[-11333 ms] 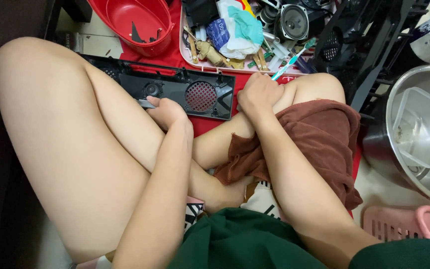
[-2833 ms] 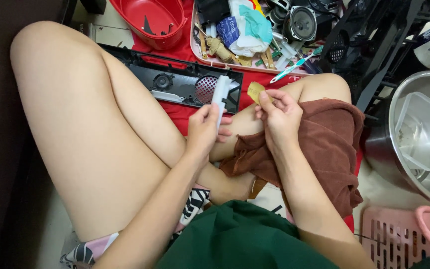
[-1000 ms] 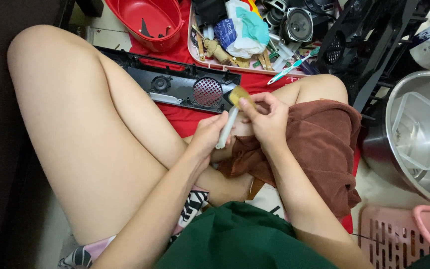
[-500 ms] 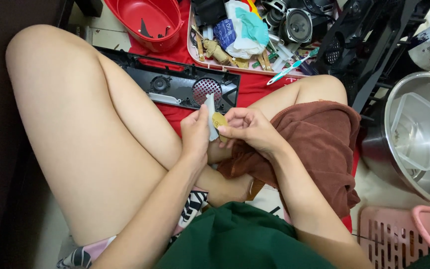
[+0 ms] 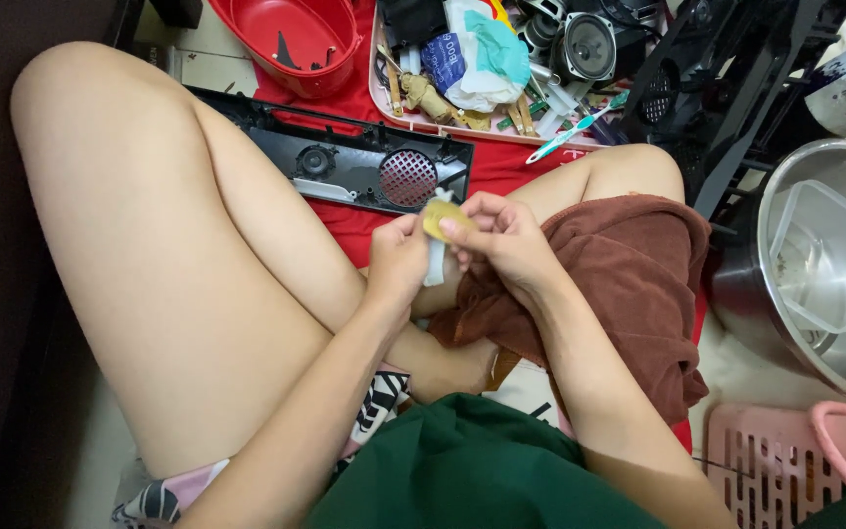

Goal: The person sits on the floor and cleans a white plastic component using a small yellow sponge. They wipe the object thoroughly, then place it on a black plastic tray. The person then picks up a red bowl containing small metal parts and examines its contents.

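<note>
While your left hand [image 5: 399, 257] grips the slim white plastic tool [image 5: 434, 264], keep your right hand [image 5: 501, 240] pinching the small yellow rounded piece [image 5: 440, 216] firmly, working just above the brown cloth [image 5: 638, 284].

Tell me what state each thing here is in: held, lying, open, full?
Left hand: closed on a white tube.
Right hand: pinching a small yellow piece at the tube's top.
Brown towel: draped over the knee.
Black panel: lying flat on the red mat.
Red bowl: upright, nearly empty.
Pink tray: full of odd parts.
Steel pot: open, a clear tub inside.
</note>
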